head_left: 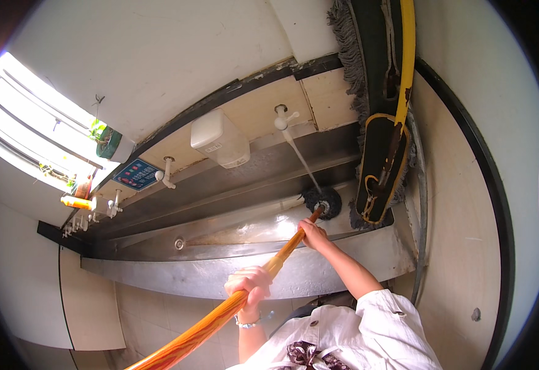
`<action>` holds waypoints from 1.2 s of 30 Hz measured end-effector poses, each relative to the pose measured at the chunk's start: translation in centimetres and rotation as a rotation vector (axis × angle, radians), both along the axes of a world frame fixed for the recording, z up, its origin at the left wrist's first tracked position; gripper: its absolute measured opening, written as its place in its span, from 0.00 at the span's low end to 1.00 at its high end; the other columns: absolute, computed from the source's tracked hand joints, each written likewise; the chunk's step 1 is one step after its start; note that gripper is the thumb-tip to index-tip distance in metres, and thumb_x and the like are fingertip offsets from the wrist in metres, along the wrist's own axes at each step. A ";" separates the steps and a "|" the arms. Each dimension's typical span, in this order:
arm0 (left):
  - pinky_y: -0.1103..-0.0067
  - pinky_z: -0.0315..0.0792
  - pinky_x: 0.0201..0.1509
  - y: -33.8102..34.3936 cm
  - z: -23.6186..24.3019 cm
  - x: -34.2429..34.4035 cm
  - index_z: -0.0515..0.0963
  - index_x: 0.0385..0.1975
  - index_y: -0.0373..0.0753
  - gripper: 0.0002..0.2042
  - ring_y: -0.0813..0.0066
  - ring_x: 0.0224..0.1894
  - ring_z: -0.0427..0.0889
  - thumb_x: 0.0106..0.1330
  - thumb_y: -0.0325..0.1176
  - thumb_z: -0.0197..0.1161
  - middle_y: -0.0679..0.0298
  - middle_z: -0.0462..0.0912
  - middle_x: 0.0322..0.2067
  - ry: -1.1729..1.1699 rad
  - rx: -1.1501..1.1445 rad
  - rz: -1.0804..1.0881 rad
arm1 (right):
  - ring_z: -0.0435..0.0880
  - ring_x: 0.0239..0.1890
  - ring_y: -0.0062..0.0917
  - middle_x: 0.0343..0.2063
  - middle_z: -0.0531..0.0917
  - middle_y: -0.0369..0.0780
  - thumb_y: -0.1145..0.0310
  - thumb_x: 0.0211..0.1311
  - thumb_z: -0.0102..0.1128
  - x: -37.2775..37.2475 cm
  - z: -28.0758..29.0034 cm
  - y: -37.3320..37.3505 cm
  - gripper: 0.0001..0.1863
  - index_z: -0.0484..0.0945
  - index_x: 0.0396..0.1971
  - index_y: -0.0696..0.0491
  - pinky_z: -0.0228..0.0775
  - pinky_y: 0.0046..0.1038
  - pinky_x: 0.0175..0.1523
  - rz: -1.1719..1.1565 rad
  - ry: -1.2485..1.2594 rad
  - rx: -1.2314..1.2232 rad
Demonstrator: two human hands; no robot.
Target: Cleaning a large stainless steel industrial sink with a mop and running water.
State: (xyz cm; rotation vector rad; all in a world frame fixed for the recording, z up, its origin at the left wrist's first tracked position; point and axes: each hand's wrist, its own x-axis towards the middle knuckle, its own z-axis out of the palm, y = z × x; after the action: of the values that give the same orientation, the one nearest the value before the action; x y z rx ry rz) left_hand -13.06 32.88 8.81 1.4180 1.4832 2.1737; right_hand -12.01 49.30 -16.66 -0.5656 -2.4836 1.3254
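Both hands are closed round the wooden pole of a mop, which slants from the lower left up to the sink. My left hand grips the shaft partway along, in front of my body. Farther up, near the mop head, my right hand is wrapped round it too. The dark, stringy mop head rests in the long metal trough sink. A stream of water from the white tap runs down onto the mop head.
Flat dust mops with a yellow handle lean at the sink's right end, beside a grey hose. A white box, a blue sign and another tap line the wall. Potted plants stand by the window.
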 end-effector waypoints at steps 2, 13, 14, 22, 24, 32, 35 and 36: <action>0.79 0.70 0.21 0.3 -0.1 0.4 0.62 0.13 0.42 0.12 0.77 0.10 0.69 0.56 0.28 0.57 0.69 0.66 0.08 -0.015 0.033 0.085 | 0.77 0.38 0.40 0.34 0.74 0.39 0.78 0.48 0.56 0.0 0.1 -0.1 0.11 0.68 0.31 0.49 0.69 0.39 0.37 -0.042 0.021 0.007; 0.90 0.59 0.11 -2.4 14.6 -0.2 0.63 0.14 0.42 0.14 0.84 0.06 0.61 0.58 0.31 0.59 0.74 0.61 0.05 0.109 0.383 -0.223 | 0.81 0.25 0.33 0.27 0.78 0.36 0.75 0.49 0.55 0.2 16.4 -1.2 0.06 0.69 0.27 0.51 0.72 0.35 0.30 -0.024 0.265 0.199; 0.93 0.56 0.11 -2.4 15.5 -0.9 0.66 0.14 0.41 0.12 0.85 0.04 0.60 0.57 0.30 0.59 0.76 0.58 0.03 0.195 0.298 -0.420 | 0.81 0.24 0.33 0.26 0.79 0.36 0.74 0.50 0.55 0.1 17.0 -1.0 0.05 0.69 0.27 0.50 0.73 0.34 0.29 -0.040 0.322 0.195; 0.82 0.68 0.35 8.1 5.5 -7.2 0.66 0.31 0.38 0.05 0.74 0.29 0.76 0.63 0.27 0.56 0.66 0.70 0.30 -0.127 -0.102 0.334 | 0.78 0.43 0.41 0.41 0.77 0.45 0.73 0.53 0.49 -1.1 7.0 5.5 0.17 0.68 0.45 0.53 0.71 0.39 0.45 0.117 -0.177 0.183; 0.79 0.67 0.36 9.4 5.9 -7.9 0.66 0.29 0.39 0.05 0.76 0.25 0.71 0.65 0.28 0.54 0.67 0.70 0.26 -0.230 -0.057 0.327 | 0.79 0.42 0.40 0.36 0.80 0.46 0.73 0.52 0.50 -2.3 4.6 9.1 0.12 0.75 0.38 0.54 0.71 0.38 0.45 -0.039 -0.062 0.014; 0.84 0.65 0.25 13.7 5.3 -8.4 0.63 0.25 0.38 0.08 0.83 0.22 0.68 0.64 0.28 0.55 0.68 0.69 0.21 -0.204 0.095 0.420 | 0.77 0.20 0.24 0.18 0.75 0.38 0.75 0.57 0.44 -15.1 3.4 15.5 0.08 0.75 0.25 0.54 0.74 0.27 0.23 -0.595 0.251 -0.903; 0.81 0.66 0.29 13.5 5.4 -9.3 0.62 0.27 0.40 0.08 0.80 0.22 0.67 0.65 0.29 0.55 0.68 0.67 0.22 -0.187 -0.014 0.491 | 0.72 0.15 0.23 0.18 0.74 0.38 0.75 0.56 0.44 -19.6 2.2 14.6 0.08 0.75 0.27 0.54 0.70 0.25 0.20 -0.682 0.181 -1.268; 0.81 0.66 0.29 13.4 5.8 -9.5 0.62 0.27 0.40 0.08 0.80 0.22 0.67 0.65 0.29 0.55 0.68 0.67 0.22 -0.164 -0.008 0.521 | 0.69 0.13 0.22 0.17 0.73 0.37 0.75 0.56 0.44 -21.0 2.0 14.0 0.07 0.74 0.27 0.54 0.67 0.24 0.18 -0.767 0.157 -1.343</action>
State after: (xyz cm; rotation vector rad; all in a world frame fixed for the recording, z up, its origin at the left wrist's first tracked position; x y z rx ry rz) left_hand -22.51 46.24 14.57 0.8868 1.9586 2.4834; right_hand -33.05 63.28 -14.70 -1.3582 -0.7185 2.2758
